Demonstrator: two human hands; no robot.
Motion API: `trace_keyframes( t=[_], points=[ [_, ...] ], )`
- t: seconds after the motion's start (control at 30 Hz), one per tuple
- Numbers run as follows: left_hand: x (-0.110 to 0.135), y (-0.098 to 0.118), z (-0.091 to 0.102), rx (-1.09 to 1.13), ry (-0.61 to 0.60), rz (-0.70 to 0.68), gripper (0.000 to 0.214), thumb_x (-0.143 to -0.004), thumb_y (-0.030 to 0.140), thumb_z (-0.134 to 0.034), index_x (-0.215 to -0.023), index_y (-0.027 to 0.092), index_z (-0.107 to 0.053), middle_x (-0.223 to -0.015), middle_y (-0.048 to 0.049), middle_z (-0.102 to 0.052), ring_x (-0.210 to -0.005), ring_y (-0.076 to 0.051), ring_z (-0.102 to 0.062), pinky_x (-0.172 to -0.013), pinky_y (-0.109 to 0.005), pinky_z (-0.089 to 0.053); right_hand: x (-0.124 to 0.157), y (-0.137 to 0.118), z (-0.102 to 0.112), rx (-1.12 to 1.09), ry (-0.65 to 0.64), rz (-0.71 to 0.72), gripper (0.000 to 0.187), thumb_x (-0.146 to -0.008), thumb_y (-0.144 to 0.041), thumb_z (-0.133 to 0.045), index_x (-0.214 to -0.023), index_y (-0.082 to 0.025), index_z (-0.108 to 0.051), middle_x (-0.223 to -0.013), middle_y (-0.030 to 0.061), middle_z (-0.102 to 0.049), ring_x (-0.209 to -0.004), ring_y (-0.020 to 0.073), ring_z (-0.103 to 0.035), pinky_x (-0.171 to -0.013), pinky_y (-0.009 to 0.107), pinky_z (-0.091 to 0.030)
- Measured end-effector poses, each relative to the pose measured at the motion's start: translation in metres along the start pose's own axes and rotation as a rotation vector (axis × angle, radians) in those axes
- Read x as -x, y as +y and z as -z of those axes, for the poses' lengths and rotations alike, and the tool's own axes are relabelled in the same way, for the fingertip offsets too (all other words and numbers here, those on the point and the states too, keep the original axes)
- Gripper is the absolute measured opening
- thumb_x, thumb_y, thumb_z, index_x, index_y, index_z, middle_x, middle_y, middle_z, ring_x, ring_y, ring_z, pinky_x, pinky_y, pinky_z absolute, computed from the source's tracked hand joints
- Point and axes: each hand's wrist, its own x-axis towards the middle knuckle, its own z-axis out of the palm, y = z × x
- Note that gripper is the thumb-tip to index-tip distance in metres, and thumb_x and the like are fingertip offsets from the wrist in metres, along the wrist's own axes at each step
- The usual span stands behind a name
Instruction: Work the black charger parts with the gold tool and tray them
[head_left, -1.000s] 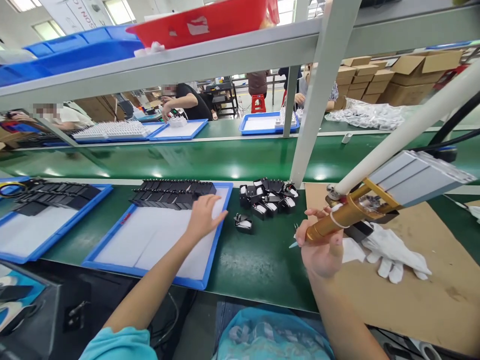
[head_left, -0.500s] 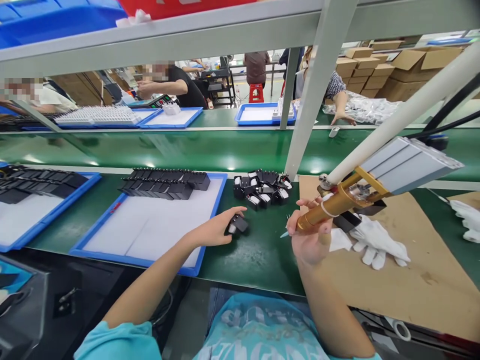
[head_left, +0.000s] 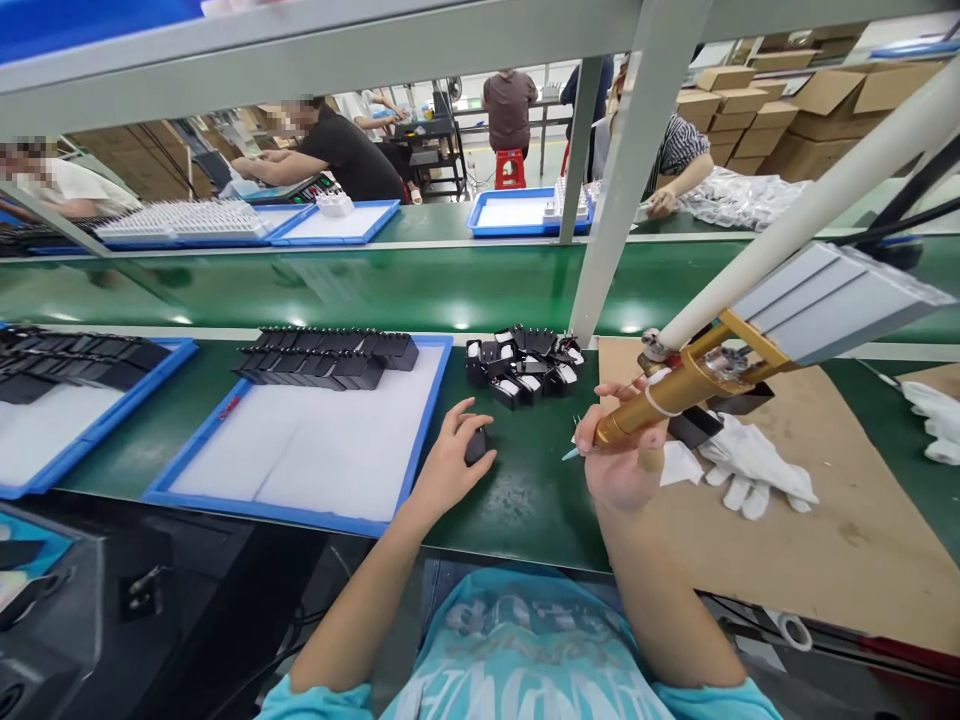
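Observation:
My left hand (head_left: 450, 462) is over the green bench, its thumb and fingers curled round a small black power adapter (head_left: 477, 447), mostly covered by the fingers. My right hand (head_left: 621, 478) is palm up beneath a brass-coloured cylinder (head_left: 637, 412), which hides part of the palm and fingers. A pale blue pointed tip (head_left: 571, 453) and thin metal prongs (head_left: 576, 424) stick out by its fingertips; what it holds is mostly hidden. Beyond both hands lies a loose heap of black adapters (head_left: 525, 365) with white labels.
A blue-rimmed tray (head_left: 300, 512) holds rows of black adapters at its back. Another tray (head_left: 112, 415) stands further left. White gloves (head_left: 757, 465) lie on brown cardboard (head_left: 840, 540) at right. A slanting white pole (head_left: 787, 220) and frame post (head_left: 622, 170) rise ahead.
My left hand has turned more upright, its fingers now covering more of the black adapter. My right hand stays near the brass cylinder. The view has tilted slightly down.

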Motion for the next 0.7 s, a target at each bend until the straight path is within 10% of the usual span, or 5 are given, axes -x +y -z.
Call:
trace_keyframes(
  t=[0.17,0.4,0.7],
  points=[
    [0.014,-0.021,0.013,0.458,0.102,0.258,0.048,-0.085,0.037,-0.065,-0.129,0.026,-0.050,-0.133,-0.0102,-0.058,-0.121,-0.025,-0.059,-0.089,-0.038,-0.058,0.001,0.000,-0.003,-0.011,0.003,-0.003,0.035,-0.084,-0.050,-0.056,-0.113,-0.030,-0.053,-0.104,-0.0004,-0.059,-0.043,0.0066,-0.053,-0.034,0.025,-0.036],
    [0.029,-0.017,-0.011,0.025,0.183,0.206,0.039,-0.094,0.044,-0.050,-0.123,0.021,-0.061,-0.130,-0.0095,-0.064,-0.122,-0.026,-0.058,-0.105,-0.046,-0.046,0.001,-0.001,-0.013,-0.030,0.004,-0.038,0.036,-0.084,-0.053,-0.056,-0.111,-0.030,-0.050,-0.100,-0.0013,-0.060,-0.040,0.0054,-0.052,-0.033,0.023,-0.035],
    [0.034,0.005,-0.016,-0.018,0.097,0.195,0.037,-0.086,0.040,-0.064,-0.118,0.023,-0.057,-0.096,-0.0026,-0.073,-0.075,-0.019,-0.070,-0.069,-0.030,-0.055,0.007,0.011,-0.053,-0.124,-0.072,-0.129,0.045,-0.082,-0.061,-0.055,-0.113,-0.029,-0.046,-0.097,-0.0006,-0.061,-0.039,0.0048,-0.048,-0.032,0.022,-0.032]
  ],
)
